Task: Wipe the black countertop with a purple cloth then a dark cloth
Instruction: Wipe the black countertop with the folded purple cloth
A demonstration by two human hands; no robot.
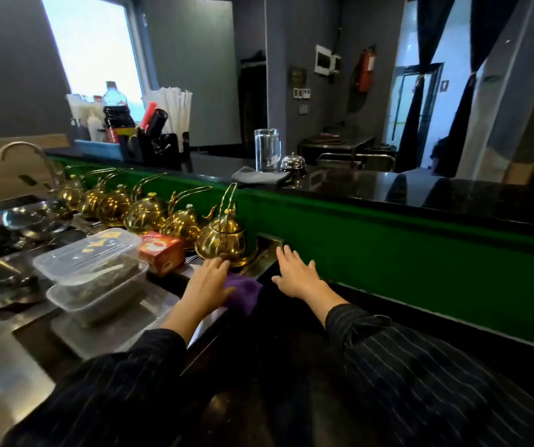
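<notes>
Two stacked plastic containers [93, 272] and a red tea box [161, 256] stand furthest left on the steel surface, beside a row of gold teapots [223, 235]. We note our left hand [209, 285] lies flat, fingers together, pressing the purple cloth [246, 291] onto the black countertop [291, 350]; its fingertips sit just beside the nearest teapot. Our right hand [296, 274] rests open, fingers slightly spread, holding nothing, near the green panel [388, 253]. On the upper counter lies a grey cloth [256, 176], possibly the dark one. Risk, in our judgement: a leftward stroke could knock the teapot or drag the cloth over the counter edge.
</notes>
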